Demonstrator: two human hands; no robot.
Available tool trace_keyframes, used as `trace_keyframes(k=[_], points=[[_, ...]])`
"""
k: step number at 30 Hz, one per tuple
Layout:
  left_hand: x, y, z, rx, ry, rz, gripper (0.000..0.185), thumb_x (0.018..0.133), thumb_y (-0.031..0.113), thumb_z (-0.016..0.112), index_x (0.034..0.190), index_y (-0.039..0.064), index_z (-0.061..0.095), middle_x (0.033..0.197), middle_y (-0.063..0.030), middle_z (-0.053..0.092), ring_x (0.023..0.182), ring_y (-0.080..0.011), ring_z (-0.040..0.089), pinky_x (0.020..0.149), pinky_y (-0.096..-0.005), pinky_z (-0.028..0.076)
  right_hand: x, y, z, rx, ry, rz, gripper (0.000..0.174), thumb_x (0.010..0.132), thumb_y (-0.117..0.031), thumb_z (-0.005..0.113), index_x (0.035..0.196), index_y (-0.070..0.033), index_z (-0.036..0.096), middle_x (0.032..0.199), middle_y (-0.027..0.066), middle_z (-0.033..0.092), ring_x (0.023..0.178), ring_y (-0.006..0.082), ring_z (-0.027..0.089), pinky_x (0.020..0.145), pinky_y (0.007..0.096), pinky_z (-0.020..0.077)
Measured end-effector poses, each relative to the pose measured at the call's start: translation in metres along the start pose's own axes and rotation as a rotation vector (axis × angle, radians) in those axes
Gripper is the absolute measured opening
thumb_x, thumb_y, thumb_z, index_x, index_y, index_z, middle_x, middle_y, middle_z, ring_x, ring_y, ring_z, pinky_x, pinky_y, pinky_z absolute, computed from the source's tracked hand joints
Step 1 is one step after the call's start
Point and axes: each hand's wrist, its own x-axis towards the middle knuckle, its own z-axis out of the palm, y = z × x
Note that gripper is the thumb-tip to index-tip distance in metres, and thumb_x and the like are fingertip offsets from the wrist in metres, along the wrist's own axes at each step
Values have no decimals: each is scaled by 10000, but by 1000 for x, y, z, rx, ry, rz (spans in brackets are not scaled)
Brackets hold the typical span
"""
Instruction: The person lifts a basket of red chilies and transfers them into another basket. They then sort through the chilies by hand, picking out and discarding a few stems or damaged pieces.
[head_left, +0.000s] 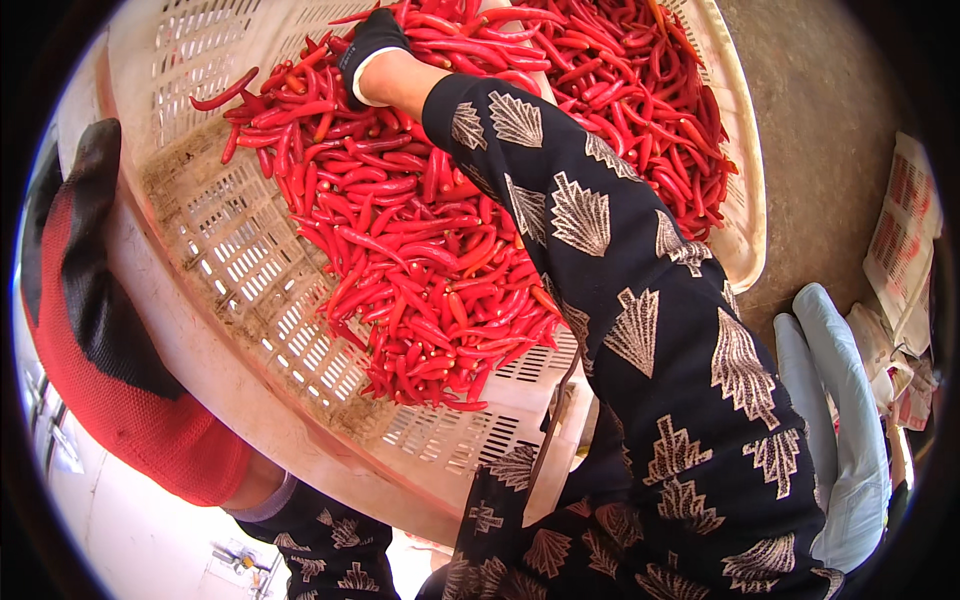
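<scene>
Red chili peppers (420, 247) lie heaped in a pale plastic crate (247, 247) with slotted walls and dirt stains. My right hand (371, 56), in a dark glove with a white cuff, reaches to the far side of the heap. Its fingers are partly hidden, so a grip on any pepper cannot be made out. Beside the crate's left rim is my left hand (105, 322), in a red knit glove with black coating. Its fingers stretch upward and apart, with nothing seen in them. My right sleeve covers part of the heap.
Another pale crate (739, 150) full of red chilies (637, 97) stands at the upper right. Beyond it is a brown floor (802, 97). A white sack with red print (904, 240) lies at the far right, near long light blue fabric shapes (847, 420).
</scene>
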Motion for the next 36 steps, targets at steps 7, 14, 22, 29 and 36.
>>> trace_keyframes(k=[7,14,22,29,36], points=[[5,14,12,-55,53,-18,376,1008,241,542,1270,-23,595,1270,-161,631,1146,-257,622,1020,-386,473,-36,6,-10,-42,-100,-13,243,903,-331,616,1035,-168,739,1009,116,716,1010,309,668,860,454,491],[22,15,10,-162,80,-228,320,1012,143,480,1181,-91,617,1118,-152,678,1017,-212,650,935,-329,489,-86,41,-12,-113,-229,-22,246,901,-341,618,1040,-177,738,1013,111,714,1009,313,663,855,454,489],[30,18,20,-493,130,-436,296,993,180,545,1149,-60,619,1008,-110,662,862,-181,652,835,-311,514,-214,173,-12,-157,-66,-67,314,937,-338,567,1043,-109,754,1042,124,716,1084,324,627,876,431,479],[19,26,23,-632,82,-550,341,1029,234,485,1212,-18,623,1145,-112,661,1038,-209,631,951,-350,491,-321,272,33,-148,72,427,653,802,-388,743,1412,-450,521,1485,56,496,1388,406,410,1022,563,407],[30,31,22,-606,73,-570,297,1014,222,526,1143,-14,651,1067,-82,666,967,-177,621,902,-331,481,-396,184,79,119,-202,469,588,849,-395,675,1414,-445,521,1521,71,457,1411,489,353,1014,624,401]])
